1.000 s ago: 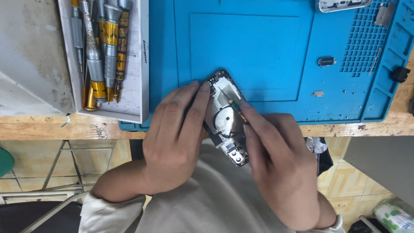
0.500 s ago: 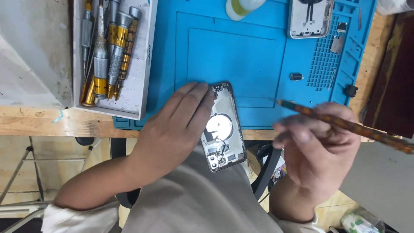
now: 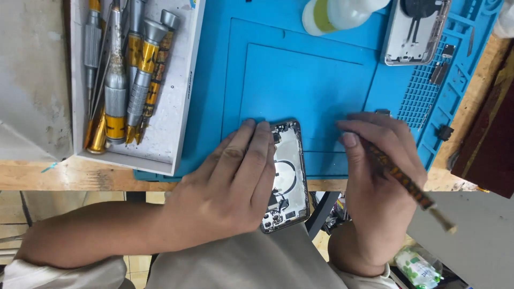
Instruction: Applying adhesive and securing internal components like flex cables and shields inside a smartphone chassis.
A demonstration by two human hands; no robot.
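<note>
Opened phone rear housing [image 3: 288, 176], back removed and internals exposed, lying at the near edge of the blue silicone repair mat [image 3: 300, 69] and overhanging the wooden bench edge [image 3: 80, 176]; the left hand [image 3: 225, 187] lies flat beside and partly over its left side, fingers [image 3: 257, 155] extended and pressing rather than curled, fingertips reaching the housing's far corner. The right hand [image 3: 380, 182], just right of the housing and apart from it, is closed on a slender amber-patterned hand tool [image 3: 407, 184], thumb and fingers pinching the shaft; its working tip is hidden under the fingers, its tail projecting past the palm. Judged state of work: disassembly well advanced, the shell open with a round coil and small boards still seated, so further parts appear left to lift. Counts: one housing in hand; one second phone frame [image 3: 415, 29] beyond the right fingertips; one white bottle [image 3: 337, 12] lying at the mat's far edge; one white tray [image 3: 176, 91] left of the left fingers, holding about six screwdrivers [image 3: 126, 80], exact number unclear; several small loose parts [image 3: 443, 132] on the mat's grid.
</note>
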